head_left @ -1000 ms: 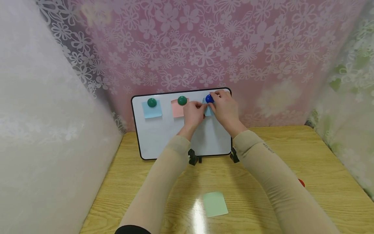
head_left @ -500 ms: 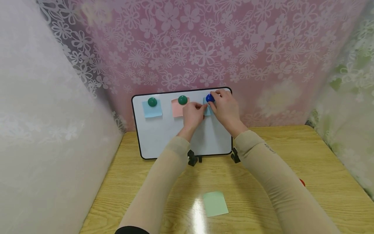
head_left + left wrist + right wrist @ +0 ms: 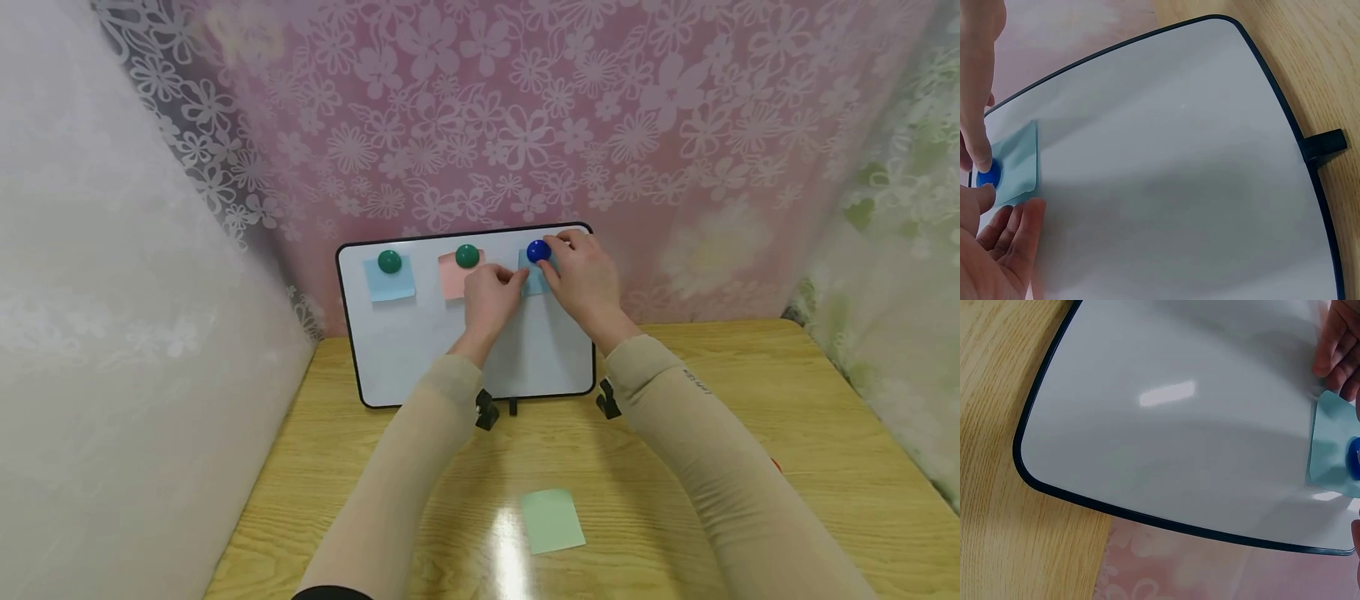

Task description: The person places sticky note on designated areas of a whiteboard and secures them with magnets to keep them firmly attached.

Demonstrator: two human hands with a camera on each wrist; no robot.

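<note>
Near the top right of the whiteboard, a round blue magnet sits over a light blue sticky note. My right hand pinches that magnet between thumb and index finger. At the note's left edge is my left hand, its thumb tip close to the magnet in the left wrist view and its other fingers loosely bent beside the paper. Only part of the left hand shows in the right wrist view, along with the blue note.
Green magnets hold another blue note and a pink note on the board's left and middle. A pale green note lies on the wooden table. Something red peeks out beside the right sleeve. Black feet support the board.
My left hand has shifted slightly left and its fingertips have drawn back from the blue note, showing more of it. The right hand stays at the blue magnet.
</note>
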